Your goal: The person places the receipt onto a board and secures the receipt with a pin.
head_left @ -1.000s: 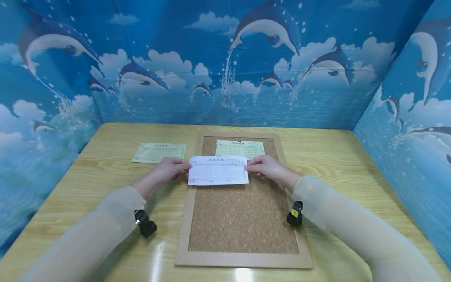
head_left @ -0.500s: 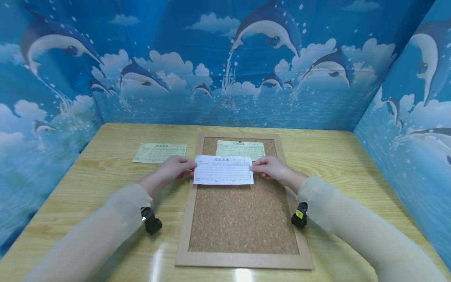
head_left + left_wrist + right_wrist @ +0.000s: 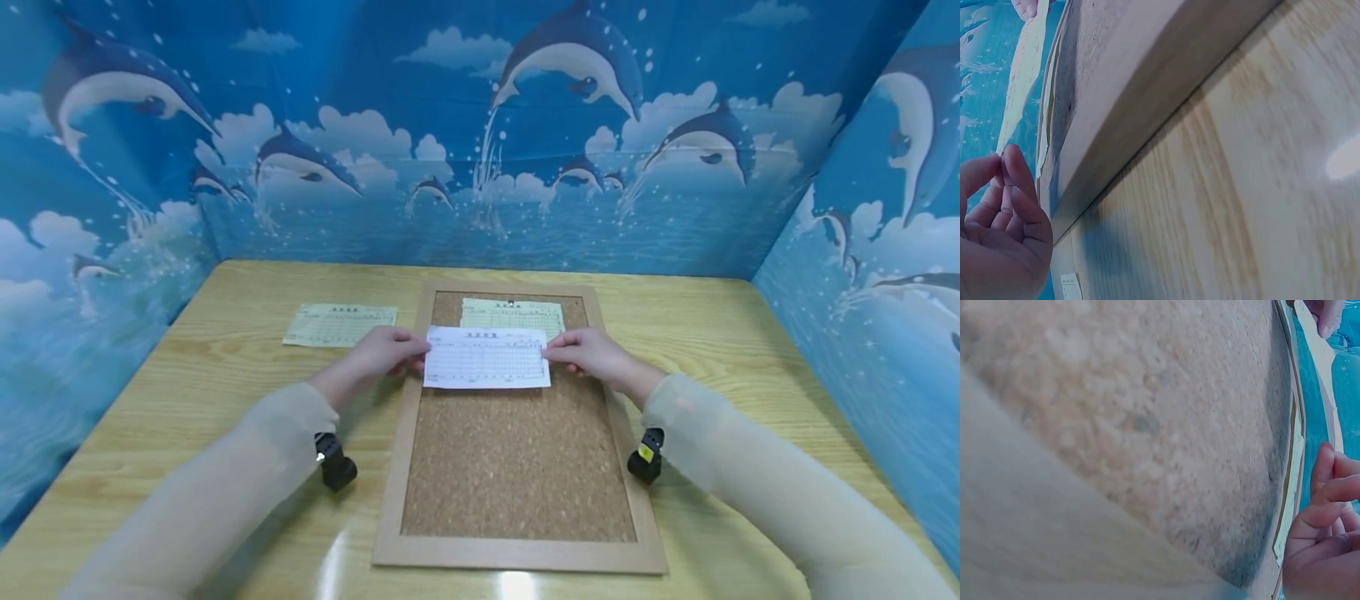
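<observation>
**White form held over the cork board, not yet fixed**

While both hands carry it, the white form [image 3: 487, 357] hangs just above the upper part of the cork board [image 3: 517, 467], its far edge overlapping the near edge of the green form [image 3: 512, 316] that already lies at the top of the board. The left hand [image 3: 386, 354] pinches the sheet's left edge between thumb and curled fingers; the left wrist view shows those fingertips [image 3: 1007, 178] closed on the paper's thin edge. The right hand [image 3: 592, 355] grips the opposite edge in the same way, fingers curled round it, and the sheet is stretched flat between the two.

As for progress, one green form appears already fastened: a small dark dot at its top edge looks like a pin, though it is too small to be sure. The white one is, by my reading, only being lined up below it; no pin shows on it and both hands are needed to keep it in place. A second green form [image 3: 340, 324] lies on the wooden table [image 3: 750, 350] left of the board, untouched, well apart from the left hand.

The frame of the board holds just those two sheets; its lower half is bare cork. No box of pins is in view.
</observation>
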`<state>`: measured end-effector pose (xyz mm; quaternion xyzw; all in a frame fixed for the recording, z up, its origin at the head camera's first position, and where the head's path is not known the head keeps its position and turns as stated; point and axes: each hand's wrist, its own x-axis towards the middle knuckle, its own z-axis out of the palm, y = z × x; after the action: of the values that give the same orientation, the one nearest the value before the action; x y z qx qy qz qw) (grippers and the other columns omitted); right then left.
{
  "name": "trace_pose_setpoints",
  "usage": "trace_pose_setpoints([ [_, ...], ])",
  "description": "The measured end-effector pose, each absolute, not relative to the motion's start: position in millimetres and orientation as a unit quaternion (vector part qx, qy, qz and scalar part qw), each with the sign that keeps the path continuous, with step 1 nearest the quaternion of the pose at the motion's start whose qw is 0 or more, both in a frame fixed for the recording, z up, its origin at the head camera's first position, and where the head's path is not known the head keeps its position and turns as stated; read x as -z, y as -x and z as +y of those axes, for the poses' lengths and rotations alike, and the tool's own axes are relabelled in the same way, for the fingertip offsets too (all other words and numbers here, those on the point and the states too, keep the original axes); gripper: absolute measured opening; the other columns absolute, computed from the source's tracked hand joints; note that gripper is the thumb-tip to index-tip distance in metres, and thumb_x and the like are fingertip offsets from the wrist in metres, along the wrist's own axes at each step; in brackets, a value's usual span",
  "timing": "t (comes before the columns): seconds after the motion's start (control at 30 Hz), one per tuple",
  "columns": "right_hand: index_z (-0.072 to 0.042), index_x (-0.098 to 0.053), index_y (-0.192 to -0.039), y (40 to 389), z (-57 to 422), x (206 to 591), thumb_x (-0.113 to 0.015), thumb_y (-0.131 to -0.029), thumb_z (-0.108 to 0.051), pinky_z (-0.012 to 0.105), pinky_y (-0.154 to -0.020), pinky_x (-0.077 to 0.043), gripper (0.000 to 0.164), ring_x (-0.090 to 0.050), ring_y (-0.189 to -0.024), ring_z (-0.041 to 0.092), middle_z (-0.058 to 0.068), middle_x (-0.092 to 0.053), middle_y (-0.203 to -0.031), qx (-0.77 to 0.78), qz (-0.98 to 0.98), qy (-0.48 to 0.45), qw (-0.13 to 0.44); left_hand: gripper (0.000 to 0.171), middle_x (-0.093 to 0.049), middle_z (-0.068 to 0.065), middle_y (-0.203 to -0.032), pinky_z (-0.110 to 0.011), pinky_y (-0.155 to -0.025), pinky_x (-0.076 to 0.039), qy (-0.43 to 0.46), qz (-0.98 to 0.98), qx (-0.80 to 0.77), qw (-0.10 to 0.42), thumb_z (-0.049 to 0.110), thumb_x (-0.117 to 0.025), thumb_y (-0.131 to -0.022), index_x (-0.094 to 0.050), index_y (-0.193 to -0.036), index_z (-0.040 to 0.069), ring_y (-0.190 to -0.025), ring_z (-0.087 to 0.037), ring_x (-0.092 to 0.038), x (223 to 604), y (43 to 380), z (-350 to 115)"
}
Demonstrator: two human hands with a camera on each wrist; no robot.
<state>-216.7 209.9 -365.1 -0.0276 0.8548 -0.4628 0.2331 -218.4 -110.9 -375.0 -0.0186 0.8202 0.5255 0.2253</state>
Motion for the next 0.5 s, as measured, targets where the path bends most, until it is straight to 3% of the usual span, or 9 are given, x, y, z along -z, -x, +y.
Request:
trace_pose_setpoints([
  [0.5,-0.001,-0.066,-0.105,214.6,215.8,365.5,-0.062,-0.091,-0.021,0.025,-0.054,-0.036,0.025,-0.040,-0.054,0.011,0.000,-0.047,-0.061,0.460,0.857,0.019,0.230,0.028,-0.068,-0.001,-0.072,-0.022,-0.061,-0.043,0.030,0.834,-0.499,0.232,0.023,-0.060,-0.091,-0.065,-0.106,0.000,-0.068,-0.009,-0.062,378.1,223.1,-100.1],
])
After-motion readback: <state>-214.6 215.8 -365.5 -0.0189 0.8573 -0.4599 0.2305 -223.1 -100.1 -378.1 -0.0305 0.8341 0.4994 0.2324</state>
